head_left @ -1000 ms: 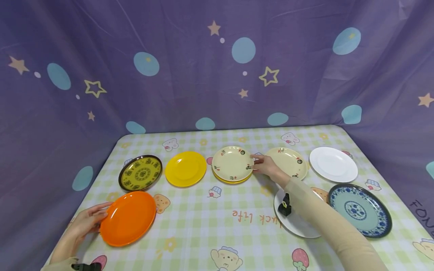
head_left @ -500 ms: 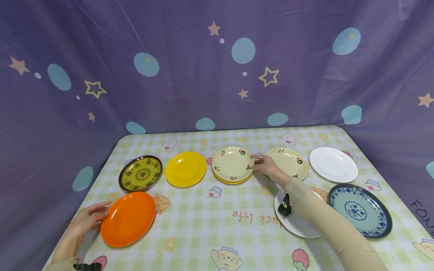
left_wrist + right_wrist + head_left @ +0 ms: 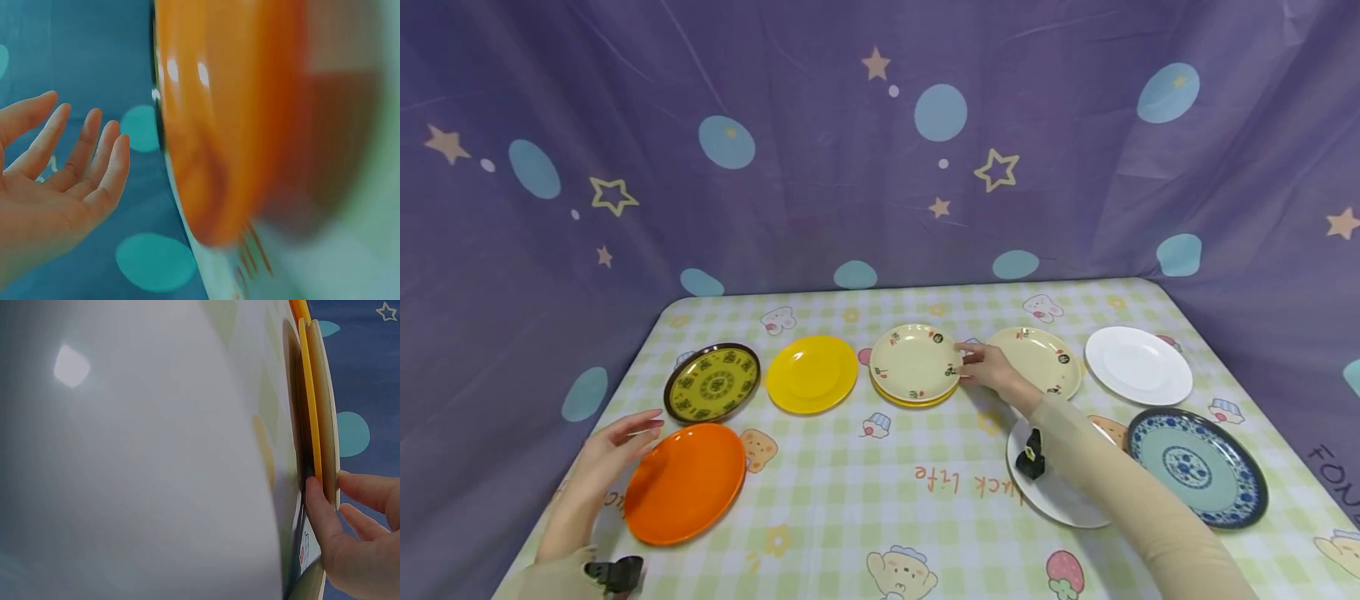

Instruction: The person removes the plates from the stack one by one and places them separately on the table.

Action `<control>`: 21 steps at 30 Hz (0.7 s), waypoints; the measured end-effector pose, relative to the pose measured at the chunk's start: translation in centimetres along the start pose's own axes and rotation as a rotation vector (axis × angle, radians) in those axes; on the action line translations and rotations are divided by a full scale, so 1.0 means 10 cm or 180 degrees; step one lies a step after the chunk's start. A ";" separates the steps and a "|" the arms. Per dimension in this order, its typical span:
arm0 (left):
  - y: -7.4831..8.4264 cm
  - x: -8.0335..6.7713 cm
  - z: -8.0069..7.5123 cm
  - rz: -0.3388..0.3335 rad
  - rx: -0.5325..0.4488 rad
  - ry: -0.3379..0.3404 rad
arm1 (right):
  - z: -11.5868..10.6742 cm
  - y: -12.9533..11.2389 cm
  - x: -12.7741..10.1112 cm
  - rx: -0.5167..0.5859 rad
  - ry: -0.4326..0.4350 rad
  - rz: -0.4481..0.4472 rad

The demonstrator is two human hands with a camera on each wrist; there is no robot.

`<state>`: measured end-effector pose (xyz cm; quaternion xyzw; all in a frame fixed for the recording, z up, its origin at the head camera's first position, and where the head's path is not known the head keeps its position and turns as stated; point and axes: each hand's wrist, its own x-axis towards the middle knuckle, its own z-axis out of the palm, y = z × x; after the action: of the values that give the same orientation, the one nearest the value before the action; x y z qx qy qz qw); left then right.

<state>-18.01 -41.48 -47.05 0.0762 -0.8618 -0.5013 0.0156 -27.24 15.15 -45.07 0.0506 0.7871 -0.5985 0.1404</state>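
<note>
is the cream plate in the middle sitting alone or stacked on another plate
Stacked. The cream plate rests on a yellow plate whose rim shows beneath it; the right hand pinches both rims.

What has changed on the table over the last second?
The left hand let go of the orange plate and lifted off its rim, fingers now spread. The right hand still pinches the edge of the cream plate stacked on a yellow one; every plate stayed put.

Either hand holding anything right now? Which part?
The right hand pinches the near right rim of the cream plate stacked on a yellow plate. The left hand is open beside the orange plate, holding nothing.
</note>
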 end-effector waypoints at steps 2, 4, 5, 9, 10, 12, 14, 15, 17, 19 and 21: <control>0.04 0.03 0.07 0.0081 0.0061 0.0057 | 0.00 0.00 0.00 -0.0002 0.0012 0.0008; 0.11 0.07 0.15 0.0173 0.0110 0.0092 | 0.01 0.00 0.00 0.0017 0.0027 0.0026; 0.15 0.08 0.19 0.0203 0.0054 0.0079 | 0.01 0.00 0.00 0.0010 0.0020 0.0023; 0.30 0.17 0.35 0.0349 -0.0157 0.0020 | 0.00 0.00 0.00 0.0036 0.0005 0.0033; 0.32 0.20 0.40 0.0363 -0.0200 0.0011 | 0.00 0.00 0.00 0.0046 -0.0006 0.0035; 0.34 0.27 0.50 0.0421 -0.0198 0.0027 | 0.00 0.00 0.00 0.0061 -0.0013 0.0043; 0.35 0.36 0.60 0.0440 -0.0136 0.0034 | 0.00 -0.01 0.01 0.0063 -0.0014 0.0059; 0.35 0.40 0.65 0.0437 -0.0132 0.0041 | 0.00 -0.01 0.01 0.0058 -0.0012 0.0071; 0.39 0.46 0.76 0.0451 -0.0168 -0.0010 | 0.01 0.02 0.03 0.0053 -0.0014 0.0050; 0.46 0.48 0.86 0.0483 -0.0179 -0.0079 | 0.00 0.06 0.08 0.0049 -0.0021 0.0034; 0.59 0.45 0.96 0.0569 -0.0219 -0.0190 | -0.01 0.13 0.14 0.0139 -0.0086 -0.0085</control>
<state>-24.18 -30.96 -46.91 -0.0166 -0.8475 -0.5292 0.0373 -28.32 15.51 -46.63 0.0350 0.7725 -0.6180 0.1418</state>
